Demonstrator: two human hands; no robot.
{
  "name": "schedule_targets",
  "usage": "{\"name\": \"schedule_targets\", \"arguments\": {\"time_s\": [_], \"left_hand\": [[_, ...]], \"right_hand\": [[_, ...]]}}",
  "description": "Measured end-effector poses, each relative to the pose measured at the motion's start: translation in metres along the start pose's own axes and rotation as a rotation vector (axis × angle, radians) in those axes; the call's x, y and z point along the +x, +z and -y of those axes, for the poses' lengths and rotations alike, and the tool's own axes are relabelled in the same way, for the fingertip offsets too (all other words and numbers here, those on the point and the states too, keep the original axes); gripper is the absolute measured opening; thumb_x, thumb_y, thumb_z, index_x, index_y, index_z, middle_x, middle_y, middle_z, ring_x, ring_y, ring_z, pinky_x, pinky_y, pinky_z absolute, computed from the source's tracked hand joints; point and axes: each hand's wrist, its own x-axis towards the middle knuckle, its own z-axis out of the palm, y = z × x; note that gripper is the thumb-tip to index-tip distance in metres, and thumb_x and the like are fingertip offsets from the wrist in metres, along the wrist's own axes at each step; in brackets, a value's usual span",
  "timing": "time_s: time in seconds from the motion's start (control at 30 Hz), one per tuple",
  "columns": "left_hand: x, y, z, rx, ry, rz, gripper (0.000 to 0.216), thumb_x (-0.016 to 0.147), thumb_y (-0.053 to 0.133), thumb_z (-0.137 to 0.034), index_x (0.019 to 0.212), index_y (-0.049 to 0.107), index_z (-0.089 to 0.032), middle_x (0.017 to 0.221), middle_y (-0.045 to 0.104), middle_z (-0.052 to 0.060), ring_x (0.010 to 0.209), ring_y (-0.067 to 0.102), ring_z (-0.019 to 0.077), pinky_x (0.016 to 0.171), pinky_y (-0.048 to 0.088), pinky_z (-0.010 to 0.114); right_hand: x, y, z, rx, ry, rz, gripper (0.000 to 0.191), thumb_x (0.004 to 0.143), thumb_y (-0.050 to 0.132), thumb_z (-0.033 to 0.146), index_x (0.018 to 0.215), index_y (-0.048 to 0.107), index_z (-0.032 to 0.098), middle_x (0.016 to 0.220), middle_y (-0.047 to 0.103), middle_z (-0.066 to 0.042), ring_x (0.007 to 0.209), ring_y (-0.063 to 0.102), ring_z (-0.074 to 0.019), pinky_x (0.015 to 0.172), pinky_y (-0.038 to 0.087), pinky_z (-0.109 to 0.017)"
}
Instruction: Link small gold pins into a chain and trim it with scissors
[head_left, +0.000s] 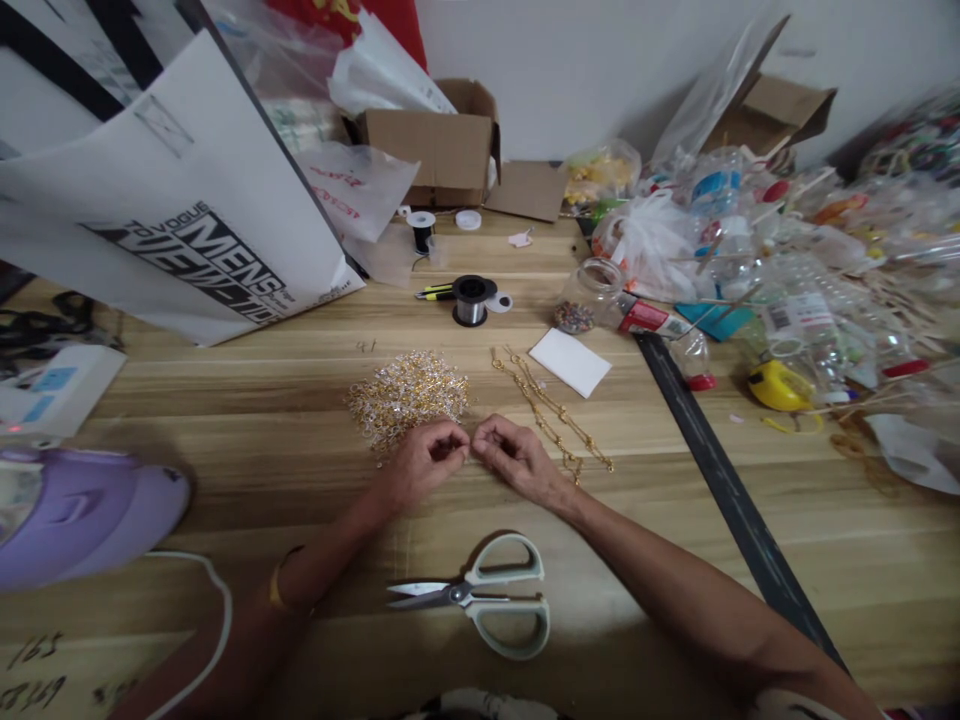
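My left hand (pixel 427 460) is pinched closed at the near right edge of a pile of small gold and clear beads (pixel 409 395). Fingertip to fingertip with it, my right hand (pixel 517 455) is also pinched closed. Whatever lies between the fingers is too small to make out. Just right of my right hand, a gold beaded chain (pixel 559 412) lies in a long loop on the wooden table (pixel 315 500). Nearer to me rests a pair of scissors (pixel 457 594) with pale handles, its blades slightly apart and pointing left.
Behind the beads stand a wire spool (pixel 471 302) and a yellow-black cutter (pixel 436 292). A folded white paper (pixel 570 362) lies near a jar of beads (pixel 589 295). Plastic bottles and bags (pixel 795 270) crowd the right. A white bag (pixel 187 220) and purple device (pixel 90 515) occupy the left.
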Motion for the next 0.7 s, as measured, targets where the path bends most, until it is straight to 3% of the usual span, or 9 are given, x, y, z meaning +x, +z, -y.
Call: {"name": "schedule_targets", "arguments": {"time_s": [0.3,0.47,0.7], "left_hand": [[0.0012,-0.0028,-0.0046,-0.112,-0.070,0.028,0.011,0.075,0.055,-0.023,0.073,0.060,-0.014,0.064,0.057,-0.001,0.060,0.050,0.0102,0.056,0.038,0.020],[0.0009,-0.0027,-0.0032,-0.127,-0.096,0.025,0.011,0.075,0.055,-0.023,0.073,0.059,-0.013,0.066,0.058,0.000,0.062,0.052,0.0112,0.059,0.040,0.021],[0.0010,0.0005,-0.0027,-0.112,-0.071,0.047,0.010,0.075,0.055,-0.024,0.071,0.054,-0.015,0.063,0.051,-0.002,0.059,0.046,0.0098,0.056,0.037,0.020]], "right_hand": [[0.0005,0.0007,-0.0013,-0.125,-0.098,-0.057,0.020,0.092,0.047,0.034,0.084,0.053,0.017,0.071,0.049,0.001,0.063,0.043,-0.0113,0.059,0.035,-0.023],[-0.0021,0.0033,0.0005,-0.178,-0.091,-0.005,0.019,0.096,0.040,0.031,0.087,0.051,0.018,0.071,0.054,0.001,0.063,0.048,-0.0109,0.062,0.038,-0.022],[-0.0038,0.0023,0.0012,-0.241,-0.133,-0.025,0.016,0.095,0.041,0.029,0.088,0.050,0.019,0.075,0.052,0.000,0.068,0.048,-0.0120,0.065,0.039,-0.023]]}}
